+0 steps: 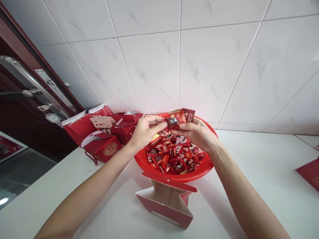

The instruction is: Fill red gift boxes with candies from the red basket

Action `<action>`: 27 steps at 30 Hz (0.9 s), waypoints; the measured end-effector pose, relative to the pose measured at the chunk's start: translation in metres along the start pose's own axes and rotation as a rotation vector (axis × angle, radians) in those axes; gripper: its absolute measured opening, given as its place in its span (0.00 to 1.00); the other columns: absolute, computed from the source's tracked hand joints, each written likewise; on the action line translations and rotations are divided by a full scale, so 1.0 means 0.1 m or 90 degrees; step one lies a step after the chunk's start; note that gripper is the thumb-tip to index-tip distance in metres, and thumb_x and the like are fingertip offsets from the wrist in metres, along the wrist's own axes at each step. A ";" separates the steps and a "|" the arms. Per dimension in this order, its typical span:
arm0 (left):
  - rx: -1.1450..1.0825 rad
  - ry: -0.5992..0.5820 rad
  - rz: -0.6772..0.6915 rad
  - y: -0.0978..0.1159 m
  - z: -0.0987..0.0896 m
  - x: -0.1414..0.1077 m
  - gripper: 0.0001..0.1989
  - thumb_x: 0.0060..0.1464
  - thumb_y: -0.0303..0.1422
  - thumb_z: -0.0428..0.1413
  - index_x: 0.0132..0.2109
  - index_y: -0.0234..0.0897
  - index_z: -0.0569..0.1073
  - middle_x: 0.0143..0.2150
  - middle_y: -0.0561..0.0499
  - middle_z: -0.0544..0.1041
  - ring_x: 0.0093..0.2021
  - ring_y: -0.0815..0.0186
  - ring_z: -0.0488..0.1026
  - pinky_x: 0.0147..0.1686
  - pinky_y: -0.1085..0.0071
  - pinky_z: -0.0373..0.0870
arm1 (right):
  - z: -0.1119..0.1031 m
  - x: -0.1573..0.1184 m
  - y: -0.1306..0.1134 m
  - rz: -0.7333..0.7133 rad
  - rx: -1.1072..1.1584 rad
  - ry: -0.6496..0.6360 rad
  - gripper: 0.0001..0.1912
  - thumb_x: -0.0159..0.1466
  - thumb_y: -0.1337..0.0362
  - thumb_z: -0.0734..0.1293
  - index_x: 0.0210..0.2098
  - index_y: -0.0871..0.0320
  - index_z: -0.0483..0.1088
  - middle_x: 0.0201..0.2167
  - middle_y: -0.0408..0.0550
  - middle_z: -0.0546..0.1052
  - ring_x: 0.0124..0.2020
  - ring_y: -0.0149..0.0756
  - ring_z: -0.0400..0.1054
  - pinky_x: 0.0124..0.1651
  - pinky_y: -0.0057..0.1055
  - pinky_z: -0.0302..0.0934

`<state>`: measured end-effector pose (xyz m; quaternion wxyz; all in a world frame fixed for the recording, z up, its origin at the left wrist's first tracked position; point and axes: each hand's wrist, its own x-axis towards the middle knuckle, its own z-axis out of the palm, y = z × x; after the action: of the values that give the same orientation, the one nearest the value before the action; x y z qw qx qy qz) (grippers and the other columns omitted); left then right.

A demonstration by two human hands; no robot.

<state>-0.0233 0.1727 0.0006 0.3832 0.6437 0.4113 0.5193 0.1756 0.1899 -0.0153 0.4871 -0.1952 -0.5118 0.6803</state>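
A red plastic basket holds a heap of wrapped candies, mostly red. Above its far side, my left hand pinches the left end of a dark and red wrapped candy. My right hand closes around several wrapped candies, among them a maroon packet and a gold-and-red one; its fingertips touch the dark candy's right side. Just in front of the basket stands a red paper gift box with its top open and a bare inside.
Several red gift boxes with handles crowd the left of the white table. Another red box is cut off at the right edge. Behind rises a tiled wall; a dark door with a metal handle is at left.
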 end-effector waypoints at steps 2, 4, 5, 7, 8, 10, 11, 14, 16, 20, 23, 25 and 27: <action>0.017 -0.031 -0.013 0.03 0.01 0.01 0.19 0.47 0.46 0.69 0.36 0.34 0.78 0.28 0.49 0.82 0.28 0.61 0.81 0.31 0.67 0.80 | 0.01 -0.02 -0.01 0.007 -0.020 -0.021 0.14 0.54 0.62 0.79 0.40 0.56 0.78 0.43 0.48 0.82 0.47 0.42 0.76 0.58 0.46 0.72; 0.042 -0.067 -0.017 0.06 0.01 0.01 0.18 0.48 0.45 0.68 0.35 0.34 0.78 0.28 0.50 0.81 0.28 0.61 0.81 0.31 0.67 0.80 | 0.02 -0.03 -0.01 0.011 -0.042 -0.015 0.18 0.54 0.61 0.80 0.42 0.56 0.78 0.44 0.49 0.82 0.46 0.41 0.77 0.56 0.44 0.73; 0.052 -0.087 -0.018 0.06 0.00 0.01 0.17 0.49 0.45 0.68 0.34 0.34 0.77 0.27 0.50 0.81 0.28 0.61 0.81 0.31 0.67 0.80 | 0.02 -0.03 0.00 0.010 -0.050 -0.007 0.18 0.53 0.60 0.80 0.42 0.57 0.78 0.44 0.49 0.82 0.45 0.41 0.77 0.55 0.43 0.73; 0.066 -0.134 -0.026 0.05 -0.06 0.01 0.16 0.51 0.44 0.67 0.34 0.34 0.77 0.26 0.50 0.81 0.28 0.61 0.81 0.32 0.67 0.80 | 0.02 -0.03 0.01 0.009 -0.058 0.005 0.20 0.52 0.60 0.81 0.41 0.57 0.78 0.42 0.49 0.83 0.43 0.40 0.78 0.53 0.41 0.74; 0.074 -0.164 -0.032 0.03 -0.10 0.02 0.16 0.52 0.44 0.66 0.34 0.34 0.77 0.27 0.49 0.82 0.29 0.61 0.82 0.33 0.67 0.80 | 0.02 -0.03 0.01 0.007 -0.060 0.007 0.20 0.51 0.59 0.81 0.41 0.57 0.78 0.41 0.49 0.83 0.42 0.40 0.78 0.52 0.41 0.75; 0.115 -0.238 -0.039 -0.02 -0.21 0.06 0.14 0.56 0.43 0.64 0.37 0.34 0.78 0.32 0.46 0.84 0.33 0.59 0.83 0.36 0.65 0.80 | 0.02 -0.02 0.01 0.003 -0.054 0.018 0.19 0.51 0.59 0.82 0.39 0.57 0.78 0.40 0.48 0.83 0.40 0.39 0.78 0.51 0.41 0.76; 0.159 -0.280 -0.039 -0.06 -0.27 0.09 0.13 0.57 0.41 0.62 0.39 0.35 0.79 0.35 0.45 0.85 0.35 0.59 0.83 0.38 0.65 0.80 | 0.02 -0.02 0.01 -0.004 -0.047 0.030 0.19 0.51 0.59 0.82 0.39 0.57 0.78 0.39 0.48 0.83 0.40 0.39 0.78 0.50 0.41 0.76; 0.381 -0.445 -0.058 -0.16 -0.37 0.18 0.09 0.57 0.31 0.59 0.43 0.37 0.82 0.41 0.48 0.86 0.40 0.62 0.83 0.41 0.70 0.77 | 0.03 -0.02 0.00 -0.023 -0.036 0.068 0.18 0.51 0.59 0.82 0.38 0.57 0.78 0.39 0.48 0.82 0.40 0.38 0.77 0.48 0.39 0.76; 0.530 -0.573 -0.097 -0.20 -0.35 0.23 0.10 0.53 0.26 0.59 0.41 0.38 0.83 0.41 0.50 0.86 0.39 0.64 0.82 0.39 0.74 0.75 | 0.03 -0.02 0.00 -0.023 -0.042 0.074 0.18 0.51 0.59 0.82 0.38 0.58 0.78 0.39 0.49 0.82 0.41 0.39 0.77 0.47 0.38 0.77; 0.610 -0.770 -0.159 -0.24 -0.19 0.26 0.14 0.51 0.25 0.58 0.43 0.40 0.84 0.39 0.53 0.86 0.36 0.66 0.79 0.36 0.76 0.71 | 0.02 -0.02 0.00 -0.016 -0.050 0.075 0.19 0.50 0.59 0.82 0.39 0.57 0.79 0.40 0.49 0.83 0.43 0.42 0.78 0.47 0.40 0.77; 0.640 -0.728 -0.107 -0.29 -0.11 0.27 0.23 0.54 0.24 0.53 0.55 0.39 0.80 0.41 0.51 0.85 0.35 0.65 0.78 0.35 0.75 0.70 | 0.01 -0.02 0.01 -0.018 -0.052 0.065 0.18 0.51 0.59 0.81 0.38 0.57 0.79 0.40 0.49 0.83 0.42 0.42 0.78 0.47 0.40 0.77; 0.653 -0.639 -0.050 -0.34 -0.11 0.30 0.27 0.56 0.22 0.49 0.60 0.38 0.77 0.42 0.50 0.85 0.37 0.64 0.79 0.37 0.75 0.70 | 0.00 -0.02 0.01 -0.019 -0.054 0.060 0.16 0.52 0.59 0.81 0.37 0.58 0.79 0.39 0.49 0.83 0.41 0.41 0.78 0.47 0.40 0.77; 0.637 -0.585 -0.027 -0.38 -0.15 0.34 0.28 0.57 0.21 0.47 0.61 0.37 0.76 0.43 0.49 0.84 0.40 0.64 0.80 0.40 0.75 0.70 | 0.00 -0.02 0.01 -0.022 -0.053 0.055 0.15 0.53 0.60 0.81 0.37 0.58 0.79 0.38 0.48 0.83 0.40 0.40 0.78 0.47 0.39 0.77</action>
<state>-0.0386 0.2197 -0.0199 0.1855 0.8904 0.4102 -0.0671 0.1759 0.1887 -0.0171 0.5115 -0.2358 -0.5215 0.6409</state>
